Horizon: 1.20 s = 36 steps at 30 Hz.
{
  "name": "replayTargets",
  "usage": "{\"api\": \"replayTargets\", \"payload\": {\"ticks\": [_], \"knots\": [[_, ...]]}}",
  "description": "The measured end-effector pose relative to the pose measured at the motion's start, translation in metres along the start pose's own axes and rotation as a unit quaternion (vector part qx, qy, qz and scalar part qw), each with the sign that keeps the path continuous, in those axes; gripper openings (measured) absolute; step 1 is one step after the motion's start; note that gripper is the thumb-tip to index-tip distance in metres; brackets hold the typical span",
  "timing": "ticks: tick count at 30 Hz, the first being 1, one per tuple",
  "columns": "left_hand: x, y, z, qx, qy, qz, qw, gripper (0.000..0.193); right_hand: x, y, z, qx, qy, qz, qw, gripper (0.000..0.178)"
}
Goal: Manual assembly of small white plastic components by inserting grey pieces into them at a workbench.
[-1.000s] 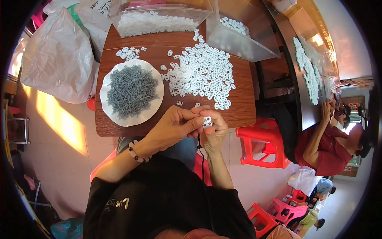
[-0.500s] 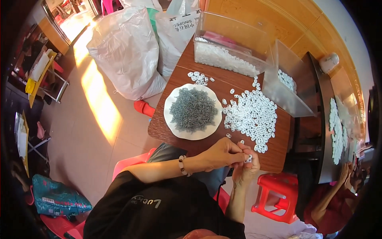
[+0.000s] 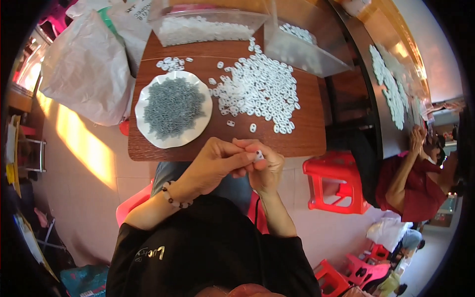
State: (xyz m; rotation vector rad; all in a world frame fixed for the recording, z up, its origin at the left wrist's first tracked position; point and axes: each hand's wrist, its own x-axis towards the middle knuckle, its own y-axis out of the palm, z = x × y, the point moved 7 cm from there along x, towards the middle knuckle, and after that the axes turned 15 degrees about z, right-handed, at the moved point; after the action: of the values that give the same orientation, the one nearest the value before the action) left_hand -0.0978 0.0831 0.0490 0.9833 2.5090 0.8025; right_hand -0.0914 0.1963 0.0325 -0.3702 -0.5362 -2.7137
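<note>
Both hands meet just off the table's near edge, fingers closed around one small white oval plastic piece (image 3: pixel 259 155) with dark holes. My right hand (image 3: pixel 270 167) grips that piece at its fingertips. My left hand (image 3: pixel 215 157), with a beaded bracelet at the wrist, pinches against it with thumb and forefinger; whether it also holds a small pin is hidden. Beyond the left hand stands a white scalloped plate (image 3: pixel 143 129) heaped with small grey pins (image 3: pixel 173 108). A wide spread of similar white pieces (image 3: pixel 262 89) lies to the plate's right.
A smaller cluster of white pieces (image 3: pixel 170 64) lies behind the plate on the brown table (image 3: pixel 302 136). Clear plastic bins (image 3: pixel 210 22) line its far side. White sacks (image 3: pixel 89 69) stand at left, a red stool (image 3: pixel 329 185) at right. Another person (image 3: pixel 408 185) works at a dark table.
The view has swung so that the table and hands appear farther left and higher. Both hands stay together on the white piece, their fingers slightly shifted.
</note>
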Motion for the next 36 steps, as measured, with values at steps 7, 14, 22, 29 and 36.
{"api": "replayTargets", "payload": {"ticks": [7,14,22,29,36], "knots": [[-0.003,0.005,0.004,-0.022,-0.010,0.000,1.000,0.019,-0.006,0.004,0.006,-0.008,-0.014,0.008,1.000,0.050],[0.002,-0.020,0.024,-0.022,-0.001,-0.036,0.999,0.021,-0.004,-0.003,-0.022,0.039,0.043,-0.021,0.998,0.045],[0.018,-0.032,0.017,-0.045,-0.009,-0.030,0.998,0.025,0.013,-0.009,-0.030,0.124,0.059,0.012,0.990,0.055],[0.023,-0.035,0.022,-0.089,-0.007,-0.008,0.996,0.025,0.014,-0.014,-0.024,0.120,0.113,0.011,0.986,0.058],[0.023,-0.031,0.024,-0.076,-0.008,-0.016,0.997,0.025,0.009,-0.016,-0.024,0.075,0.110,0.022,0.991,0.054]]}}
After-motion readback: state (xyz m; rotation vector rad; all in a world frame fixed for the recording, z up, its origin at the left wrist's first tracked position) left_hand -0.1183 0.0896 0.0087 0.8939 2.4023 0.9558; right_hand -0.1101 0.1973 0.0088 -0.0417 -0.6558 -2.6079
